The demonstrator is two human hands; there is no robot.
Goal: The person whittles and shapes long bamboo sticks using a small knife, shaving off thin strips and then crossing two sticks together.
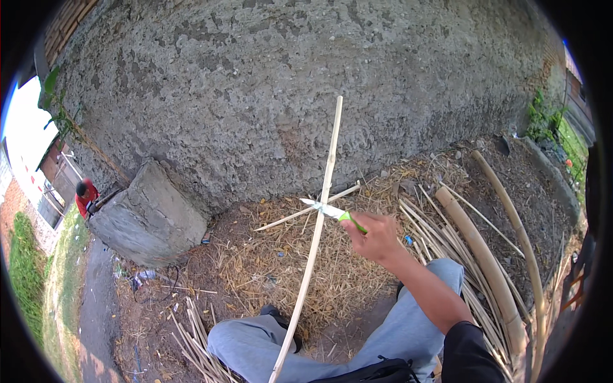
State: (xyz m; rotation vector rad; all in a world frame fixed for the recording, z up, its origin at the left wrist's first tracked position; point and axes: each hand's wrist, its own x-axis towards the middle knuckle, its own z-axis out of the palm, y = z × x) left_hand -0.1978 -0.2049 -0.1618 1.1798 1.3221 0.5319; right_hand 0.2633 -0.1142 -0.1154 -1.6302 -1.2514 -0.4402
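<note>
Head view looks down on a rough grey plastered wall [306,83] that fills the upper half and serves as the landmark for everything else. At the foot of the wall, to its left, a slanted concrete block [150,217] leans against it, and a person in a red top [85,195] crouches just beyond that block. Below the wall lies a spread of dry straw and shavings [287,255] on bare earth. Toward the right end of the wall, thick curved bamboo poles [485,255] lie on the ground, with a bundle of thin split strips [434,242] beside them, nearer the straw. Farthest from the wall, at the bottom edge, the wearer's knees in grey trousers [255,341] come into sight. A long pale bamboo strip [319,210] rises from between the knees up across the straw, its tip showing against the wall. The right hand [377,239] is closed around the green handle of a knife [332,210], whose blade lies against the strip, partway up it. A shorter stick [306,210] lies on the straw behind the blade. The left hand is out of sight, so its fingers cannot be told
</note>
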